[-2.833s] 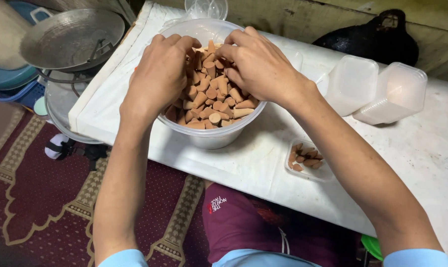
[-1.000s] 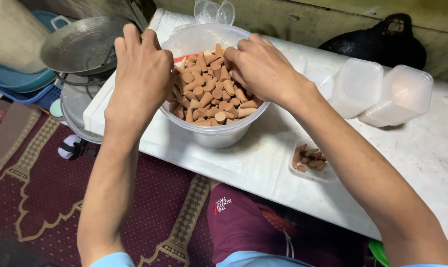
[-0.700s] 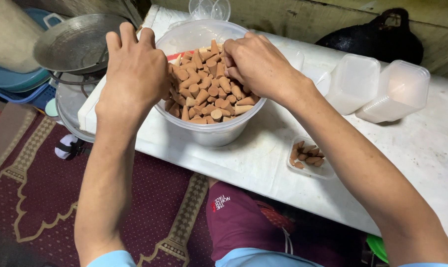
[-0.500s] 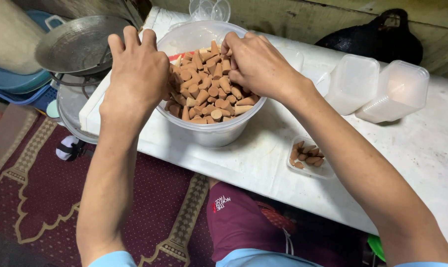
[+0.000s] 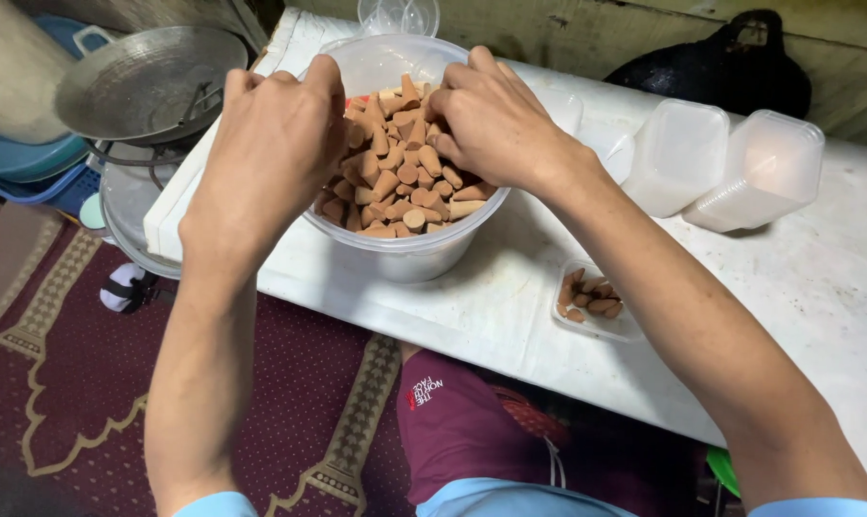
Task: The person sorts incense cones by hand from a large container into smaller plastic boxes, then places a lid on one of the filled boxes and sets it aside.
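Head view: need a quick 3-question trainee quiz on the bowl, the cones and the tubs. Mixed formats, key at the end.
1. True or false: both hands reach into the clear plastic bowl of brown cones.
2. Where does the small shallow tray with a few cones lie? A) inside the bowl B) on the white table, on the person's right of the bowl C) on the red rug
3. Fill in: the two frosted tubs lie on their ____ at the table's far side.

Key:
1. True: left hand and right hand both are at the pile.
2. B
3. sides
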